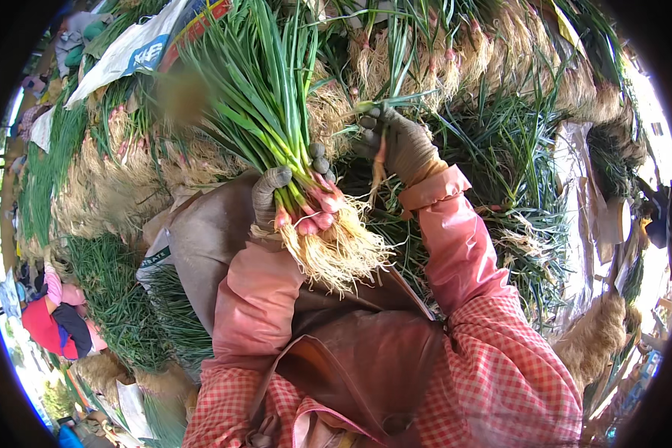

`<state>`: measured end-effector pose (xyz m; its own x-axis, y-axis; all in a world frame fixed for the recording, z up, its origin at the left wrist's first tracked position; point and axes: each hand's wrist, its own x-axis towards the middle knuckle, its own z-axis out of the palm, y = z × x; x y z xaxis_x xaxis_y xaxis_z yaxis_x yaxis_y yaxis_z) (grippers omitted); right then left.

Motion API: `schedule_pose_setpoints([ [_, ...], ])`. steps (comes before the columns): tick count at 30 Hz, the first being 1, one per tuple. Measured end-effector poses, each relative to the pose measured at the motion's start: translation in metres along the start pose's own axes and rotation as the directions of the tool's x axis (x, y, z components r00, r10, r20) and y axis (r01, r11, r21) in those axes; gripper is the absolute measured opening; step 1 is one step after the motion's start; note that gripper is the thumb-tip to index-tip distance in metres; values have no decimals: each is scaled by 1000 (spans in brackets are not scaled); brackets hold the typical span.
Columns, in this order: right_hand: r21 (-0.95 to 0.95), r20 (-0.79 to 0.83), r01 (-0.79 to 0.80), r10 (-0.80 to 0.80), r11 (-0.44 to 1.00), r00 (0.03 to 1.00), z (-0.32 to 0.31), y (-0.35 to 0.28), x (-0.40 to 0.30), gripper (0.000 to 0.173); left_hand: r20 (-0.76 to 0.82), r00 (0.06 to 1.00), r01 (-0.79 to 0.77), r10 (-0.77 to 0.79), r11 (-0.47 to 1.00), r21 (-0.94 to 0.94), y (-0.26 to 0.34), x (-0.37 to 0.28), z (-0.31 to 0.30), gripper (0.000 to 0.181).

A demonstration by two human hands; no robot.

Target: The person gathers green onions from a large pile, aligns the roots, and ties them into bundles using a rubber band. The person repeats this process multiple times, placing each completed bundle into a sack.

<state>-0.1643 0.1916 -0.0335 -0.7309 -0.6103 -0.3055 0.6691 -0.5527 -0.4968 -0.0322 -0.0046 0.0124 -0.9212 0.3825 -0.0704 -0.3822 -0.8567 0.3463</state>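
Note:
My left hand, in a worn work glove with dark fingertips, grips a bunch of spring onions just above the bulbs. The green leaves fan out away from me, while the pink bulbs and pale, stringy roots point toward my lap. To the right of the bunch, my gloved right hand has its fingers curled around some leaf scraps. A brownish withered strip hangs below those fingers. Part of the right fingers is hidden.
Rows of spring onions with roots lie ahead, with more at left. Loose green leaves are heaped at right, beside a plastic sheet. A brown apron covers my lap. Another person is at far left.

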Motion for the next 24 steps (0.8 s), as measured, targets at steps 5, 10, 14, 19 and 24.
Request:
schedule_pose_setpoints([
  [5, -169, -76, -32, 19, 985, 997, -19, 15, 3, 21, 166, 964, -198, 206, 978, -68, -9, 0, -17, 53],
  [10, -895, -301, -183, 249, -406, 920, -104, 32, -60, 22, 270, 936, -204, 226, 973, -107, -2, -3, -23, 51],
  [14, -938, -284, -279, 2, 205, 959, -105, 44, -71, 31, 274, 952, -84, 137, 977, -198, -2, 0, 2, 51],
  [19, -697, 74, 442, -557, 564, 827, 65, 25, 0, 48, 169, 972, -131, 164, 973, -188, -8, -8, -10, 46],
  [24, -872, 394, 482, -462, 83, 794, 111, -7, 67, 37, 255, 965, 4, 52, 977, -214, -10, -6, -1, 44],
])
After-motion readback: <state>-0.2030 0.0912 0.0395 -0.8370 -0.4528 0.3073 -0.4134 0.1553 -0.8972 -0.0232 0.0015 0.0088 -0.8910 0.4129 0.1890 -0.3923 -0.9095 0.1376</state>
